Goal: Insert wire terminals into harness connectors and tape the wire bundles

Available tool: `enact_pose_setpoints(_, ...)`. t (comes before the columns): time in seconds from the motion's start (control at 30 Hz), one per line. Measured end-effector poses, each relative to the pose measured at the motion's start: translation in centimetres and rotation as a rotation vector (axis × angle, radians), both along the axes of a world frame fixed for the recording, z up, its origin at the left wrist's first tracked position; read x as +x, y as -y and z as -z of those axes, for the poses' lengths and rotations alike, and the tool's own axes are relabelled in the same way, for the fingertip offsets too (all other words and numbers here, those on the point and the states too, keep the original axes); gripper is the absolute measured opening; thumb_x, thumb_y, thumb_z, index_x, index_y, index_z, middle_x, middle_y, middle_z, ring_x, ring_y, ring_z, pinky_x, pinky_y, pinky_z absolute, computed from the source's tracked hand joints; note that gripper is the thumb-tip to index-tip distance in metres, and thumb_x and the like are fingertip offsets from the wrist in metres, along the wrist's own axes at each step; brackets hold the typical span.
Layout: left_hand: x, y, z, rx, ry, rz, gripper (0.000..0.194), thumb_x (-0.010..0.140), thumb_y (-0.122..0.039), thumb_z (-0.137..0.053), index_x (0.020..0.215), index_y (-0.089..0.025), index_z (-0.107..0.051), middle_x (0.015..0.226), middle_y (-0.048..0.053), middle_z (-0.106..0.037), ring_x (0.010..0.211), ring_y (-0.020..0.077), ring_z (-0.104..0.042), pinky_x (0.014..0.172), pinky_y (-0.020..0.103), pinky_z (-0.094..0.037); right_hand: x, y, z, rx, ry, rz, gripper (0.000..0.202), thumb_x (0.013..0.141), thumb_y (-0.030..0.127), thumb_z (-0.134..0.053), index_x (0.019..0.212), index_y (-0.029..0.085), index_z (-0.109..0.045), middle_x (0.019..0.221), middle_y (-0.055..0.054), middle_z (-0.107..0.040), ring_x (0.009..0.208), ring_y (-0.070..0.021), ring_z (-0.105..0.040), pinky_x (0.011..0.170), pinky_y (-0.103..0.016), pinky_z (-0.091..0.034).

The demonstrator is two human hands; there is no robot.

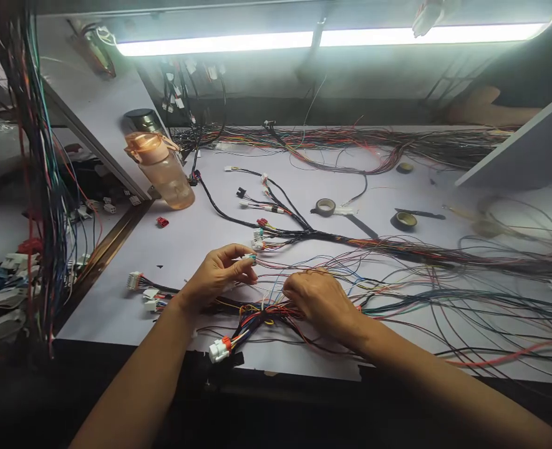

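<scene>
Left hand (219, 274) pinches a small connector (250, 256) between thumb and fingers; the right hand (320, 302) curls, fingers bent, over a wire harness (273, 312), and whether it grips a wire cannot be told. Near the worktop's (93, 318) front edge, the harness lies between and partly beneath the hands, its white plug (219, 350) at that edge. Both hands hide stretches of it, and its wires blur and run out of view on the right. Beyond, a second harness (327, 236) stretches across; farther back, a bottle (166, 181) stands by the left edge.
</scene>
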State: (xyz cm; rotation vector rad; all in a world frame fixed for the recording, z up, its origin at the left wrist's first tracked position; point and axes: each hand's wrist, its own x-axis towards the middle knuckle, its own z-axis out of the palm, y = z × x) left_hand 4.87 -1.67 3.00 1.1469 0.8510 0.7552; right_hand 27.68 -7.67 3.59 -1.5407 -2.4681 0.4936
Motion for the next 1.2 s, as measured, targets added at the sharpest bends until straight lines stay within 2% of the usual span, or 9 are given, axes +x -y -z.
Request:
enact_pose_setpoints(0.2,0.1,-0.4,0.4,0.081,-0.128,-0.057,0.029,0.082,-0.035,-0.069,0.101,-0.015,-0.061,0.066,0.0,-0.068,0.06,0.0138,-0.068,0.061,0.026,-0.057,2.4,0.0,-2.6,-0.209,-0.29,0.071,0.018,0.095,0.027,-0.045,0.087,0.019,-0.059,0.079,-0.001,-0.064,0.071,-0.0137,-0.054,0.067,-0.027,-0.038)
enact_pose_setpoints(0.37,0.5,-0.5,0.4,0.106,-0.146,-0.117,0.034,0.08,-0.038,-0.07,0.103,-0.013,-0.061,0.058,0.0,-0.066,0.048,0.0103,-0.06,0.045,0.019,-0.049,4.3,0.4,-4.7,-0.38,-0.582,0.133,0.024,0.093,0.041,-0.049,0.088,0.02,-0.06,0.076,0.001,-0.057,0.069,-0.0117,-0.05,0.062,-0.024,-0.041)
enact_pose_setpoints(0.47,0.5,-0.5,0.5,0.08,-0.09,-0.138,0.035,0.08,-0.038,-0.07,0.104,-0.012,-0.063,0.058,0.001,-0.066,0.051,0.0101,-0.06,0.045,0.018,-0.047,4.9,0.5,-5.4,-0.348,-0.668,0.191,0.027,0.087,0.047,-0.059,0.094,0.021,-0.064,0.075,0.001,-0.057,0.066,-0.0111,-0.049,0.059,-0.023,-0.041)
enact_pose_setpoints(0.63,0.3,-0.7,0.5,-0.01,0.001,-0.169,0.036,0.077,-0.039,-0.072,0.102,-0.014,-0.063,0.061,0.0,-0.065,0.053,0.0112,-0.062,0.045,0.018,-0.047,5.3,0.6,-6.5,-0.231,-0.83,0.253,0.024,0.082,0.044,-0.067,0.081,0.02,-0.067,0.068,0.001,-0.058,0.061,-0.0097,-0.049,0.054,-0.022,-0.04)
enact_pose_setpoints(0.73,0.4,-0.7,0.3,-0.03,0.001,-0.183,0.037,0.076,-0.04,-0.073,0.101,-0.014,-0.062,0.062,0.0,-0.064,0.053,0.0113,-0.062,0.047,0.019,-0.048,5.3,0.5,-6.6,-0.23,-0.98,0.25,0.022,0.079,0.043,-0.071,0.077,0.021,-0.068,0.062,0.002,-0.054,0.054,-0.0083,-0.044,0.049,-0.022,-0.038)
enact_pose_setpoints(0.9,0.9,-0.4,0.5,0.047,-0.148,-0.146,0.04,0.078,-0.044,-0.07,0.104,-0.015,-0.061,0.06,0.0,-0.065,0.051,0.0121,-0.062,0.047,0.021,-0.048,4.8,-0.4,-6.2,-0.348,-1.148,0.299,0.025,0.079,0.045,-0.07,0.086,0.021,-0.07,0.063,0.002,-0.053,0.055,-0.0081,-0.042,0.048,-0.022,-0.037)
enact_pose_setpoints(1.03,1.2,-0.1,0.9,0.185,-0.33,-0.034,0.038,0.082,-0.044,-0.065,0.108,-0.016,-0.061,0.056,0.0,-0.064,0.045,0.0115,-0.059,0.045,0.021,-0.045,4.5,-1.4,-6.9,-0.543,-1.051,0.201,0.026,0.077,0.042,-0.073,0.089,0.019,-0.072,0.064,0.002,-0.054,0.057,-0.0079,-0.045,0.052,-0.023,-0.04)
enact_pose_setpoints(1.1,1.4,0.1,1.0,0.232,-0.376,-0.021,0.036,0.083,-0.043,-0.064,0.107,-0.016,-0.061,0.055,0.0,-0.064,0.045,0.0116,-0.059,0.044,0.02,-0.045,4.6,-1.9,-7.3,-0.524,-1.092,0.211,0.027,0.075,0.043,-0.074,0.089,0.021,-0.071,0.064,0.002,-0.053,0.056,-0.0082,-0.045,0.053,-0.023,-0.04)
enact_pose_setpoints(1.2,1.5,0.1,0.9,0.252,-0.386,-0.027,0.036,0.084,-0.043,-0.064,0.106,-0.015,-0.061,0.055,0.0,-0.064,0.044,0.012,-0.059,0.044,0.021,-0.047,4.7,-2.4,-7.2,-0.37,-1.296,0.289,0.029,0.072,0.048,-0.074,0.087,0.024,-0.068,0.062,0.004,-0.047,0.055,-0.0086,-0.042,0.055,-0.025,-0.04)
